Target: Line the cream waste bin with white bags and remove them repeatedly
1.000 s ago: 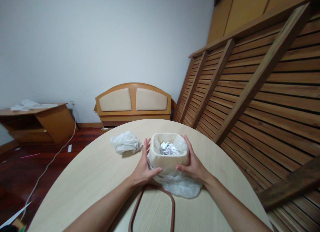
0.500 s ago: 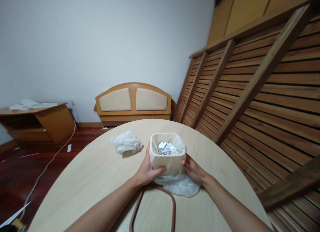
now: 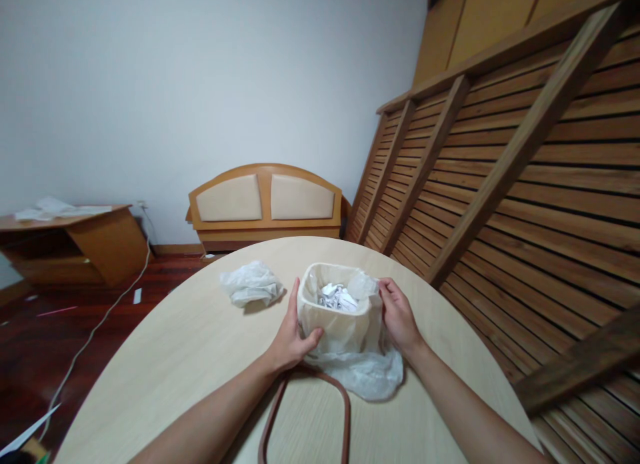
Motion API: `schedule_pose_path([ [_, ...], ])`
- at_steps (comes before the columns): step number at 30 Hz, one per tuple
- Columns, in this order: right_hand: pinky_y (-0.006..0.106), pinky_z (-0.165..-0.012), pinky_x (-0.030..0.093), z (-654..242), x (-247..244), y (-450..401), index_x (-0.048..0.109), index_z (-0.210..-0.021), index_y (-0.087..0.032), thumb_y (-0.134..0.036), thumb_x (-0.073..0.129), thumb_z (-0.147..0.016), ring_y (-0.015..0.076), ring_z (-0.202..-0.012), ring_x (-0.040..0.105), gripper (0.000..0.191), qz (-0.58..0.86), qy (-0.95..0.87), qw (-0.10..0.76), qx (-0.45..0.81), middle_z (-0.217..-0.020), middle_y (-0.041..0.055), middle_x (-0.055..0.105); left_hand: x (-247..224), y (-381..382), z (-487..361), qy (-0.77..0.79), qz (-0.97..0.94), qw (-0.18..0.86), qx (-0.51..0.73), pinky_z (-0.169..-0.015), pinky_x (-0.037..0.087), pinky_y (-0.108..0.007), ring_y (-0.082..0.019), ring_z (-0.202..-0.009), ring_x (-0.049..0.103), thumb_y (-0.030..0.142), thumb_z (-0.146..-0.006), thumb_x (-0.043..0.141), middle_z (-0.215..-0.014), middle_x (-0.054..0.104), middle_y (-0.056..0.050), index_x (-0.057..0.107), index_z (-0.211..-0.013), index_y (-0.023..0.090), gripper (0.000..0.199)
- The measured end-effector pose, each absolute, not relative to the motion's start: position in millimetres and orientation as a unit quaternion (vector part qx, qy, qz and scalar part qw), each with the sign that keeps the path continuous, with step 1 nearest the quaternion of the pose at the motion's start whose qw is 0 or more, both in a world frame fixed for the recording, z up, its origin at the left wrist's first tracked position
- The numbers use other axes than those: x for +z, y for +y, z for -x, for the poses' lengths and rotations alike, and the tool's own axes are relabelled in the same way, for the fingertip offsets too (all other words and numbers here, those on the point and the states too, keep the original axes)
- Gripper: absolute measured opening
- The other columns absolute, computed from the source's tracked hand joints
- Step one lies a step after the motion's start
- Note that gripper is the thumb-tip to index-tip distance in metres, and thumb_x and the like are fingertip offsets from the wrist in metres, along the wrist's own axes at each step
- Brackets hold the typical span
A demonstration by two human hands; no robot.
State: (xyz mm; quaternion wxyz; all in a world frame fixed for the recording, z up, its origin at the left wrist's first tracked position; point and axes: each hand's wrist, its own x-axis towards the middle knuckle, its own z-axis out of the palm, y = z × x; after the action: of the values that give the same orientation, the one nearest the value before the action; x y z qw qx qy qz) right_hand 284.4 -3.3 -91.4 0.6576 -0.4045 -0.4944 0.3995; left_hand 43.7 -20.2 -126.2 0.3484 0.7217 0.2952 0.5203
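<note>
A person's two bare hands work at a small, cream-coloured bin (image 3: 331, 311) standing upright on a round, pale wood counter (image 3: 200, 371). The left hand (image 3: 291, 341) is spread against the bin's left side, its thumb reaching across the near face and its fingers along the side. The right hand (image 3: 400, 317) pinches the edge of a thin, see-through liner (image 3: 373, 374) between thumb and fingers, just beside the bin's right rim. The liner covers the bin's inside and hangs over its outer walls, spilling in loose folds onto the counter in front and to the right. White crumpled paper (image 3: 337, 297) with dark markings lies inside the bin.

Nearer the counter's front edge, a brown frame (image 3: 346, 417) with rounded corners lies flat, running out of view at the bottom. Left of the bin, toward the counter's far left edge, sits a crumpled plastic bag (image 3: 253, 284), well apart from the brown frame.

Beyond the counter's far edge, a wooden headboard (image 3: 267, 204) with two cream panels stands by the pale wall (image 3: 250, 77). Large slatted wooden panelling (image 3: 500, 217) leans at right. At left, papers (image 3: 50, 209) lie on a wooden cabinet (image 3: 107, 244), and a white cable (image 3: 93, 337) trails across the dark red floor (image 3: 165, 271).
</note>
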Motion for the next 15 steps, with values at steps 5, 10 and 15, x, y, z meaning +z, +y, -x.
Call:
schedule_pose_path([
  [5,0.035,-0.071,0.055,-291,-101,6,0.066,-0.087,-0.022,-0.055,0.068,-0.079,0.0242,-0.079,0.07,0.035,0.432,-0.496,0.624,0.423,-0.081,0.0039,0.074,-129,-19,-45,0.304,-0.721,0.348,0.516,-0.127,0.009,-0.049,-0.034,-0.155,0.011,0.049,-0.088,0.065,-0.169,0.006,-0.017,-0.004,-0.16,0.019,0.104],
  [10,0.045,-0.096,0.051,-295,-98,7,0.069,-0.102,-0.02,-0.055,0.072,-0.074,0.0308,-0.108,0.066,0.045,0.45,-0.515,0.621,0.383,-0.109,0.0117,0.074,-131,-18,-48,0.302,-0.708,0.387,0.507,-0.126,0.012,-0.051,-0.034,-0.153,0.021,0.049,-0.084,0.071,-0.166,0.016,-0.019,-0.005,-0.16,0.02,0.112],
  [15,0.046,-0.124,0.019,-291,-80,-21,0.037,-0.152,-0.023,-0.067,0.045,-0.093,0.0264,-0.151,0.028,0.074,0.38,-0.634,0.622,0.259,-0.163,0.0097,0.032,-128,-19,-51,0.308,-0.706,0.399,0.497,-0.125,0.019,-0.053,-0.035,-0.149,0.03,0.047,-0.079,0.077,-0.162,0.027,-0.021,0.004,-0.159,0.019,0.112],
])
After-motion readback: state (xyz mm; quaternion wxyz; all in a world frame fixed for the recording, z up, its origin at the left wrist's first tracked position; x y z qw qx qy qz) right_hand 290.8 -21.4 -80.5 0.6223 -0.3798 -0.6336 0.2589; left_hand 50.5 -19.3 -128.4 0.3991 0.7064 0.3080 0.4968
